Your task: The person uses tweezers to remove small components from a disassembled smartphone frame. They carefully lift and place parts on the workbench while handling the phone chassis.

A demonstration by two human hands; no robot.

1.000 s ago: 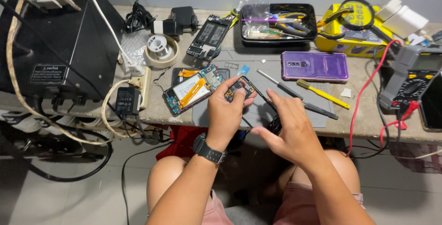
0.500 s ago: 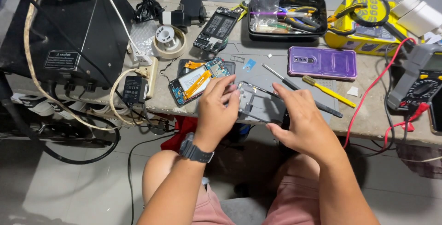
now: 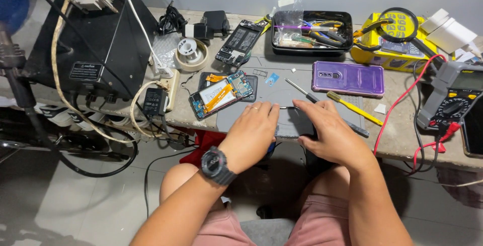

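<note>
Both my hands lie palm-down on a grey work mat [image 3: 282, 92] at the table's front edge. My left hand [image 3: 251, 131], with a black watch on its wrist, and my right hand [image 3: 333, 136] meet at the fingertips. A thin metal part [image 3: 287, 107] spans between those fingertips and is pressed flat on the mat. Whatever lies under the palms is hidden. Just left of my left hand is an opened phone [image 3: 220, 95] with an orange ribbon and circuit board showing.
A purple phone case [image 3: 348, 78], a screwdriver [image 3: 301, 89] and a yellow-handled tool [image 3: 353, 109] lie right of the mat. Behind are a black tool tray [image 3: 338, 18], another opened phone [image 3: 238, 42] and a solder spool [image 3: 190, 52]. A multimeter [image 3: 453, 100] with red leads sits right, a black machine [image 3: 95, 39] left.
My hands held a small phone part in the air over the mat; they have come down and now press flat on the mat. The camera has moved closer.
</note>
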